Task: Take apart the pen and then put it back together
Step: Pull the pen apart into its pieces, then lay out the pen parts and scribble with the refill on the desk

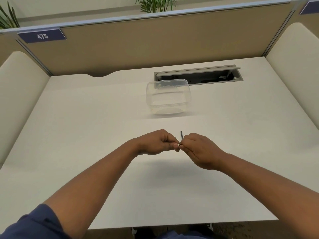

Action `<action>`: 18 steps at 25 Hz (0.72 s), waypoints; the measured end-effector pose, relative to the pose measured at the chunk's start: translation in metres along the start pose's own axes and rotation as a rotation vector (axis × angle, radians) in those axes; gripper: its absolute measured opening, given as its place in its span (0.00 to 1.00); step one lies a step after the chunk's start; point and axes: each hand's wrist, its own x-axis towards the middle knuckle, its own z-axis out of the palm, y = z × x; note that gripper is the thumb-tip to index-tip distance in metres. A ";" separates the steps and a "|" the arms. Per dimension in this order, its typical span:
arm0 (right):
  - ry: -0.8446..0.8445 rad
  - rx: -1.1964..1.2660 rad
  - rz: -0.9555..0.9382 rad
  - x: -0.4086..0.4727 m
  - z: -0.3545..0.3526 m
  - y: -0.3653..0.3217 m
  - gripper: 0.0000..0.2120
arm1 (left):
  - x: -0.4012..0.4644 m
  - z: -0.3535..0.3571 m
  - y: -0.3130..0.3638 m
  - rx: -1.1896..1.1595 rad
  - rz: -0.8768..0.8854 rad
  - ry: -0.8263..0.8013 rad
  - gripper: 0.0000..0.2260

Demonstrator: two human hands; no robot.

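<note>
Both of my hands meet above the middle of the white desk (86,135). A thin dark pen (181,136) stands nearly upright between them, and only its upper end shows above the fingers. My right hand (198,149) curls around the pen's lower part. My left hand (157,142) pinches the pen, or a small part of it, at the point where the two hands touch. The rest of the pen is hidden inside the fingers.
A clear plastic container (168,96) with its lid on stands behind my hands. An open cable slot (198,75) is set into the desk behind it. Beige partition walls close the desk at the back and on both sides.
</note>
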 end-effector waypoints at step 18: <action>0.164 0.376 0.653 -0.004 0.015 0.020 0.07 | 0.005 0.021 -0.037 -0.078 -0.033 0.402 0.09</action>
